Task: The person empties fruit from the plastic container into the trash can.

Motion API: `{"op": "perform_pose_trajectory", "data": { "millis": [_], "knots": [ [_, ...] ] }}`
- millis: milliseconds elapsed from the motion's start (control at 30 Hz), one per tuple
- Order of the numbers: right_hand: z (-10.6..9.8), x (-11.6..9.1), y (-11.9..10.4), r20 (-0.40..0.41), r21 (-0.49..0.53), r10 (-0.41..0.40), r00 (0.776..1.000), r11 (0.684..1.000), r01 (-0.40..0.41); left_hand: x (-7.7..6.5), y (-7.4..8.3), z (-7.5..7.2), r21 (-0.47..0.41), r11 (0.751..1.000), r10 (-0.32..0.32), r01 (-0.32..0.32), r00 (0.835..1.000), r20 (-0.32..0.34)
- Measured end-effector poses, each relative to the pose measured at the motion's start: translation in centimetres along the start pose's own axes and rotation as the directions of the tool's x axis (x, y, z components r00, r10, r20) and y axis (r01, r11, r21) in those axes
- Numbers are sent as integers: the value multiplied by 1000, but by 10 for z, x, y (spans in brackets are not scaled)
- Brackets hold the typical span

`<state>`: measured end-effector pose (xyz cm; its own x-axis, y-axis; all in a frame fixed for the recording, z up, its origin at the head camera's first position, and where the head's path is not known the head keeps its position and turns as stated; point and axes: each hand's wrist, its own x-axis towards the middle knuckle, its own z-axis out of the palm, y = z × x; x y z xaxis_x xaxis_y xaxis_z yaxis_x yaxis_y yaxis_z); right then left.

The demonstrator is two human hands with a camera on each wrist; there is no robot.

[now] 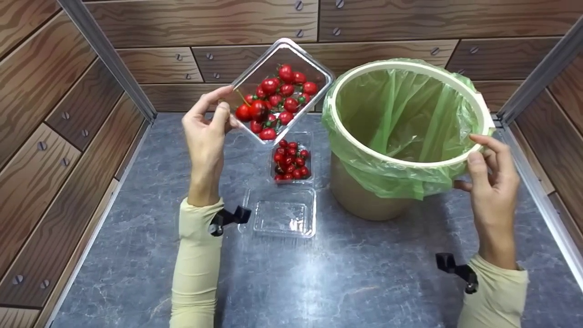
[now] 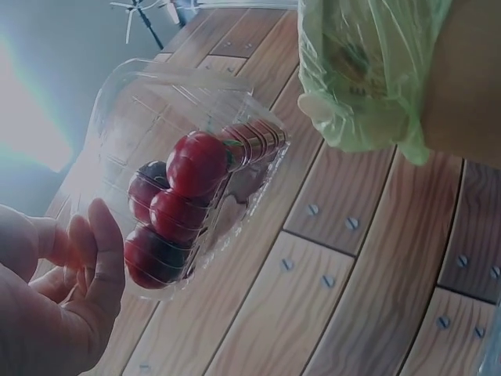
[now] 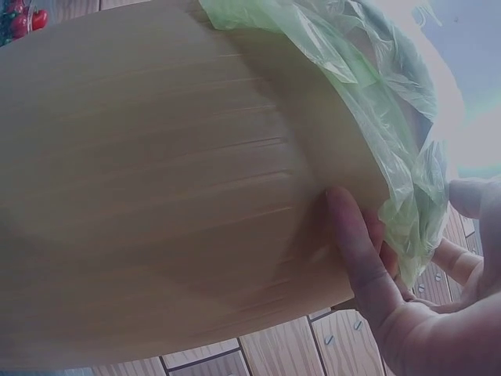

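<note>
My left hand (image 1: 207,130) pinches the near left edge of a clear plastic box (image 1: 315,63), raised and tilted beside the bin. Many red cherries (image 1: 269,85) lie in it, some with green bits, one with a long stem. In the left wrist view, cherries (image 2: 197,163) show through its side. At the right, my right hand (image 1: 494,182) grips the rim of a tan bin (image 1: 373,202), thumb and fingers on either side. A thin green bag (image 1: 391,180) lines the bin and folds over its white rim. The right wrist view shows a finger against the bin wall (image 3: 196,180).
On the grey marbled surface (image 1: 364,273), a second clear box (image 1: 270,159) of cherries stands below the raised one. Nearer me lies a clear plastic tray (image 1: 280,216) with nothing in it. Wood-patterned panels (image 1: 205,23) enclose the back and both sides.
</note>
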<state>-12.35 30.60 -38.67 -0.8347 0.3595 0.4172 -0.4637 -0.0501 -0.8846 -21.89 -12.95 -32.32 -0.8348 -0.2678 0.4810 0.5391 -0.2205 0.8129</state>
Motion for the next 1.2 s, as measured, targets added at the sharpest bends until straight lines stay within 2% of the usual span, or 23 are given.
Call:
{"op": "perform_pose_trajectory", "data": {
  "millis": [467, 633, 800, 900, 967, 1200],
  "knots": [
    [-1, -1, 1, 10, 22, 5, 1000, 1000, -5, 1, -1, 47, -104, 995, 4, 0, 999, 44],
    [0, 0, 0, 8, 17, 0, 1000, 1000, 0, 0, -2, 64, -100, 994, 51, -46, 997, 50],
    [2, 0, -1, 7, -9, -5, 1000, 1000, 5, 1, -6, 80, -17, 992, 122, -122, 992, 23],
    [2, -1, -1, 1, -13, -4, 1000, 1000, 4, 2, -9, 89, 14, 989, 144, -144, 989, 20],
    [3, 0, -1, -2, -33, -10, 1000, 999, 10, 1, -11, 95, 1, 989, 149, -149, 988, 32],
    [2, 0, -1, -10, -5, 11, 1000, 1000, -11, -3, -15, 114, -68, 986, 159, -154, 984, 74]
  ]
}}
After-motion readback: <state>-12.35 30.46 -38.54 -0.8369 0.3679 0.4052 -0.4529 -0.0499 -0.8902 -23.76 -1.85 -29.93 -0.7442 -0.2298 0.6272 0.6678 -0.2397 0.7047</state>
